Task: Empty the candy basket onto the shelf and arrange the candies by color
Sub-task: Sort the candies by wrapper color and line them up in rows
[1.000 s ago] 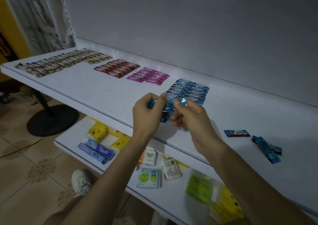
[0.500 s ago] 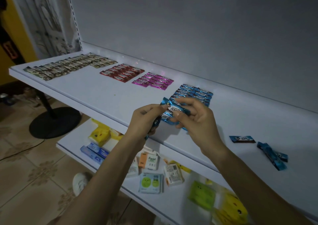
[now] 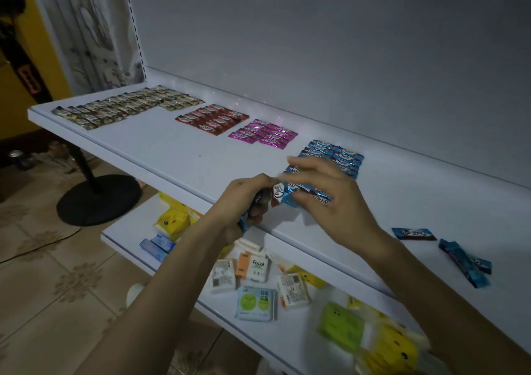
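Pinching one blue candy (image 3: 298,196), the fingers (image 3: 310,178) of the right hand (image 3: 339,205) are poised before the blue block (image 3: 342,156), presumably so it can be laid in line; spares (image 3: 243,223) are clenched in the left hand (image 3: 244,196); loose blues (image 3: 413,233) are left rightward on the shelf (image 3: 172,153)

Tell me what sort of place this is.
Probably a small shop, or a room fitted out like one. Two white shelves run from a slotted upright; wrapped candies lie in blocks sorted by colour on the upper shelf, and packs of tissues sit on the lower shelf.
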Demonstrator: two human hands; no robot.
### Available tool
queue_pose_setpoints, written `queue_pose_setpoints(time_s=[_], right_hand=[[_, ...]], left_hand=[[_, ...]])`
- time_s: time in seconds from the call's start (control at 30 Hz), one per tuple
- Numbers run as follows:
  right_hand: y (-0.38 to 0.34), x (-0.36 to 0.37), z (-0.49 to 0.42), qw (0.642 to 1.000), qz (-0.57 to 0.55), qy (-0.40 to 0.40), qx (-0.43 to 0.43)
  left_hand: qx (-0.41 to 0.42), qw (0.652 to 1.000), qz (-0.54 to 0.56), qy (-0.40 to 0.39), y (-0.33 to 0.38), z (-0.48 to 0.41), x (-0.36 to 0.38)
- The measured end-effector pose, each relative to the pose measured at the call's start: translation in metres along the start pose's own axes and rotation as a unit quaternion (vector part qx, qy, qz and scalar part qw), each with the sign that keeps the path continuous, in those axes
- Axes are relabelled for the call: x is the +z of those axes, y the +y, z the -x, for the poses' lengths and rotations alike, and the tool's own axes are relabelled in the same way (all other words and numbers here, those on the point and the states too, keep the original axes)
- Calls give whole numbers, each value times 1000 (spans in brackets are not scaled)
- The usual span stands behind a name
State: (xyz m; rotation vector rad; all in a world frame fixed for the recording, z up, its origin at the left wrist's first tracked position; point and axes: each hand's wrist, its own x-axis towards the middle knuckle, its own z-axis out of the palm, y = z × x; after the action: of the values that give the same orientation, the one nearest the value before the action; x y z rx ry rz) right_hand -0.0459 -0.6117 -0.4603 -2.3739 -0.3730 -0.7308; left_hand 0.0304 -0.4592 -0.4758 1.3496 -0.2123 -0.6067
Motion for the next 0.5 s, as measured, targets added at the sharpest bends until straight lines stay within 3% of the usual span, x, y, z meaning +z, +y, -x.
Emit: queue_pose_setpoints(time_s=[0.07,0.13,0.2,0.3,0.4,0.5], right_hand=[[-4,4,-8,1000,-14,6,-11],[-9,4,-13,994,-60,66,59],[-5,6,-10,989,26,121,79],[4,31,3,950,311,37,13],[7,57,18,923,384,-35,-3],[6,67,23,914,405,-29,12]], left_hand=[[-16,1000,-6,-15,0,0,4],[-7,1000,1,14,0,-1,2],[19,997,18,73,-3,-3,-6],[48,987,38,151,-8,-6,-19],[62,985,35,159,-12,-5,-22],[68,986,24,152,-14,-4,-20]])
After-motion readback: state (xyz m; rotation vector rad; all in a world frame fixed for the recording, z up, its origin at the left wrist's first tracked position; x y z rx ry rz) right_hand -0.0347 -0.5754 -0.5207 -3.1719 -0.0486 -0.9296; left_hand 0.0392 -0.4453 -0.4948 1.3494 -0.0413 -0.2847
